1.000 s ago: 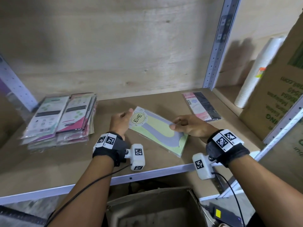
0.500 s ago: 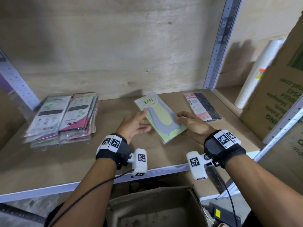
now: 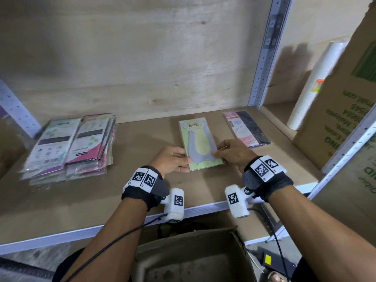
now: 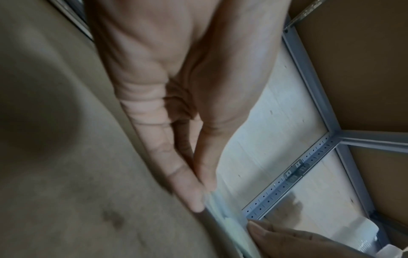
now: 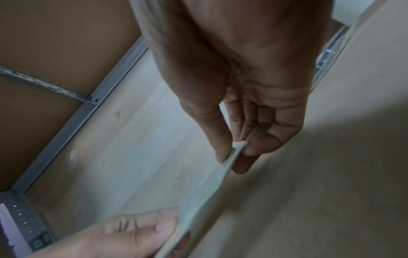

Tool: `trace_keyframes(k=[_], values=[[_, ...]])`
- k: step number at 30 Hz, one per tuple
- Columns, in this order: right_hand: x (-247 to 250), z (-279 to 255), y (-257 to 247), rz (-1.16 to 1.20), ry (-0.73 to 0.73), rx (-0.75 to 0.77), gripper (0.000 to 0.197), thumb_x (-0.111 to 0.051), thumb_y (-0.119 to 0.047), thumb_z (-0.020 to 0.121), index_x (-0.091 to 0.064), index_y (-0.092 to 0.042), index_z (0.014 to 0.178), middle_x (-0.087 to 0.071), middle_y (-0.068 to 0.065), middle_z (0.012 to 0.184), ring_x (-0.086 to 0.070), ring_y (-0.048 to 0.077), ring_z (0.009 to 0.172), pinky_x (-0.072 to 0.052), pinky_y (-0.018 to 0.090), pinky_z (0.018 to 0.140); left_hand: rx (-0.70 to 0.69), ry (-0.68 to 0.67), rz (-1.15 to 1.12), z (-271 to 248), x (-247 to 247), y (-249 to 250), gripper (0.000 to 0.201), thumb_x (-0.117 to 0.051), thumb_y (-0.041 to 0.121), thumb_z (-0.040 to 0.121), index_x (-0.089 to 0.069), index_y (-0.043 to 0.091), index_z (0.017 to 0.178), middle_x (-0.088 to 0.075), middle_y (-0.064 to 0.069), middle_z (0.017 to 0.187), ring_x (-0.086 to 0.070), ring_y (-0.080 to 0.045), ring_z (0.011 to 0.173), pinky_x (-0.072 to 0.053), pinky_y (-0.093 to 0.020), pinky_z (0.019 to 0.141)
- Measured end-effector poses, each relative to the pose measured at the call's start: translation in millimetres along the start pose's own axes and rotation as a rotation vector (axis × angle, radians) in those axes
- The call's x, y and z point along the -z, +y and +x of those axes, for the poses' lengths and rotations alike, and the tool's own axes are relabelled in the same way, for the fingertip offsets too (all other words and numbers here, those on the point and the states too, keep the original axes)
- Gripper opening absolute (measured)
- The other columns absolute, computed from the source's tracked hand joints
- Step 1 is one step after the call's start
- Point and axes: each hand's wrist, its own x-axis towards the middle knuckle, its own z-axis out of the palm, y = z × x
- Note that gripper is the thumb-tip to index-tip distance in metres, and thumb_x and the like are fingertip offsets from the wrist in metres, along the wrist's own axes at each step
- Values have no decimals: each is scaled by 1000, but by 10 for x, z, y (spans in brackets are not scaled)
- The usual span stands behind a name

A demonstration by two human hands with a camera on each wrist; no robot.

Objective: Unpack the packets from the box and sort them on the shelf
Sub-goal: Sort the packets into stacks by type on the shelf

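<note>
A green packet marked ENE (image 3: 198,142) lies lengthwise on the brown shelf board (image 3: 142,186), its top toward the back wall. My left hand (image 3: 173,160) pinches its near left corner between thumb and fingers (image 4: 194,197). My right hand (image 3: 232,152) pinches the near right corner (image 5: 237,145); the packet (image 5: 198,200) shows edge-on in the right wrist view. A pink and black packet (image 3: 246,129) lies to the right. A stack of packets (image 3: 69,145) sits at the left. The open cardboard box (image 3: 191,259) stands below the shelf.
A grey upright post (image 3: 264,58) bounds the bay on the right. Beyond it stand a white roll of cups (image 3: 313,86) and a large printed carton (image 3: 350,110). The plywood back wall (image 3: 132,58) is close behind the packets. A black device with a yellow label (image 3: 270,260) lies on the floor.
Both hands turned the green packet from slanted to straight and slid it right and back on the shelf. It now lies next to the pink and black packet.
</note>
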Motion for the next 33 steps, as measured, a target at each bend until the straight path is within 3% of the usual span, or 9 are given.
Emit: trace_keyframes(k=[2, 5, 10, 14, 17, 20, 23, 26, 33], values=[[42, 23, 3, -42, 35, 12, 15, -79, -10, 81, -64, -11, 80, -64, 6, 75, -56, 14, 55, -49, 23, 48, -5, 27, -13, 13, -24, 15, 42, -73, -3, 87, -59, -11, 126, -70, -18, 93, -71, -14, 63, -61, -22, 60], [115, 32, 8, -163, 116, 26, 16, -82, -16, 78, -68, -14, 84, -71, 10, 91, -65, 22, 83, -57, 34, 77, 7, 78, -2, 30, -42, 25, 46, -79, 2, 83, -61, -8, 124, -72, -20, 89, -72, -17, 64, -60, -24, 59], [158, -24, 25, -316, 108, 21, 28, -80, -21, 79, -70, -13, 104, -69, 6, 110, -62, 18, 101, -45, 24, 81, 23, 105, 63, 47, -78, 46, 41, -81, 4, 82, -65, -6, 119, -70, -19, 91, -71, -21, 74, -64, -31, 68], [166, -19, 17, -262, 84, 9, 34, -79, -16, 79, -69, -10, 111, -68, 10, 115, -63, 25, 111, -52, 37, 99, -8, 118, 53, 47, -166, 58, 46, -79, 5, 85, -60, -3, 126, -65, -16, 104, -71, -22, 82, -64, -29, 72], [164, 8, 20, -217, 63, -2, 36, -78, -14, 79, -67, -9, 113, -67, 12, 116, -63, 28, 112, -53, 44, 99, -25, 119, 35, 58, -218, 80, 34, -77, 4, 86, -63, 2, 118, -60, -14, 104, -68, -23, 92, -61, -34, 85], [168, 44, 20, -201, 73, 3, 40, -77, -14, 80, -65, -9, 118, -65, 14, 119, -62, 30, 114, -52, 46, 99, -34, 123, -21, 95, -237, 88, 50, -75, 4, 87, -56, 1, 133, -60, -7, 101, -67, -22, 95, -62, -26, 79], [182, 86, -1, -197, 82, 10, 43, -75, -14, 81, -62, -10, 122, -63, 14, 123, -61, 31, 116, -52, 48, 100, -42, 127, -77, 149, -260, 106, 59, -74, 5, 89, -49, 0, 142, -60, -11, 117, -67, -23, 102, -60, -22, 78], [196, 141, -15, -183, 83, 19, 42, -73, -13, 82, -62, -11, 122, -63, 14, 123, -61, 31, 115, -51, 47, 100, -55, 136, -66, 224, -298, 143, 58, -73, 8, 90, -51, 1, 143, -58, -16, 134, -64, -24, 117, -56, -33, 97], [220, 259, -5, -163, 104, 38, 38, -73, -14, 83, -64, -15, 120, -65, 11, 120, -62, 28, 113, -51, 45, 102, -63, 106, -108, 398, -323, 228, 53, -71, 12, 93, -52, 3, 142, -58, -10, 137, -61, -23, 123, -52, -32, 102]])
